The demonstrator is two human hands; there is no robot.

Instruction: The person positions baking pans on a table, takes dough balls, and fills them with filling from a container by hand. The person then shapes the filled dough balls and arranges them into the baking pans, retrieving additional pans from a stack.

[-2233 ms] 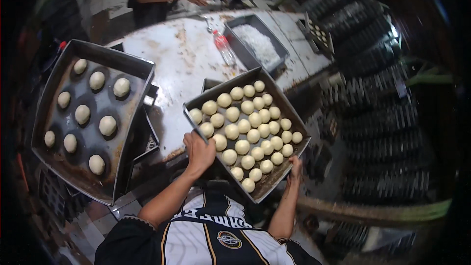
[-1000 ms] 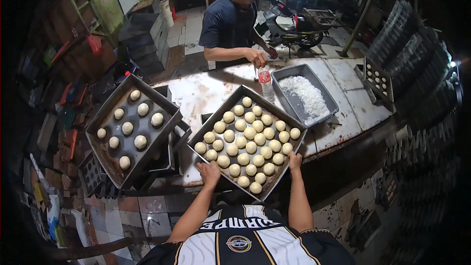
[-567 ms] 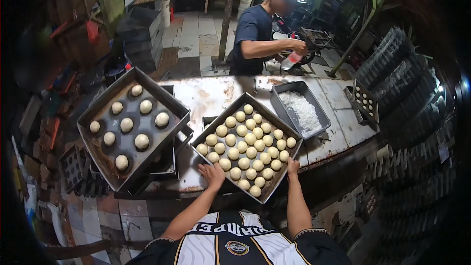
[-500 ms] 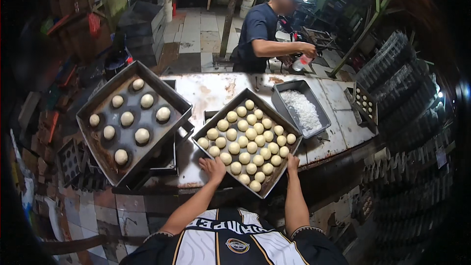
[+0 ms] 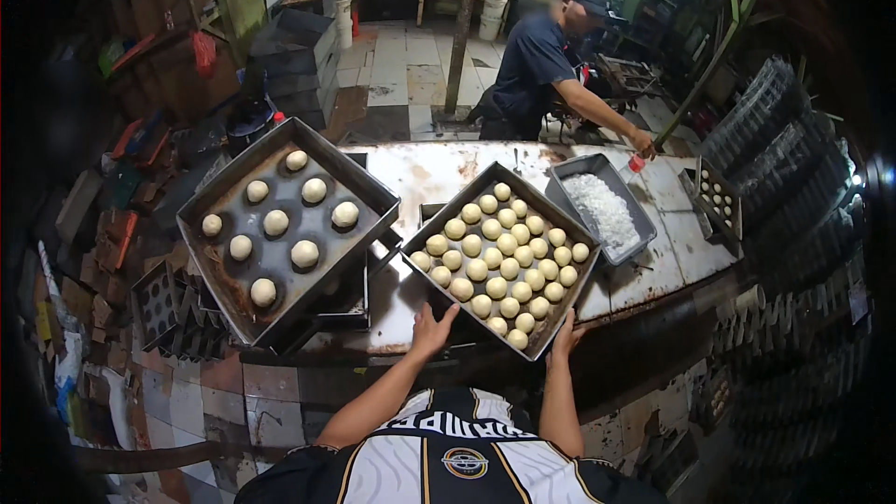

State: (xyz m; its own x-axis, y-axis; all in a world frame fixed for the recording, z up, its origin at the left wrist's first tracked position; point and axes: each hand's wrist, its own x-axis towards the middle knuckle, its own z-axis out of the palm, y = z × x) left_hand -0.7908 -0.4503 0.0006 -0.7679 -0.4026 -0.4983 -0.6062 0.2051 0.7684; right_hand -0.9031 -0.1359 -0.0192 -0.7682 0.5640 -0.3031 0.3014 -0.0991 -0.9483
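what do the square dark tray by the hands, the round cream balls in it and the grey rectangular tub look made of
Square dark tray: likely sheet metal, dull, judging by its thin rim and brown staining.
Round cream balls: probably dough, smooth and pale.
Grey rectangular tub: plastic or metal; its plain, even grey leaves that open.

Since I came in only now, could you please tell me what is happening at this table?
A person's right hand is against the near right side of a tray with many pale dough balls in it. The left hand is open by the near left side; I cannot tell whether it touches. To the left, another tray has nine balls, spaced apart. Beyond, a co-worker's hand is at something red, beside a grey tub of white stuff.
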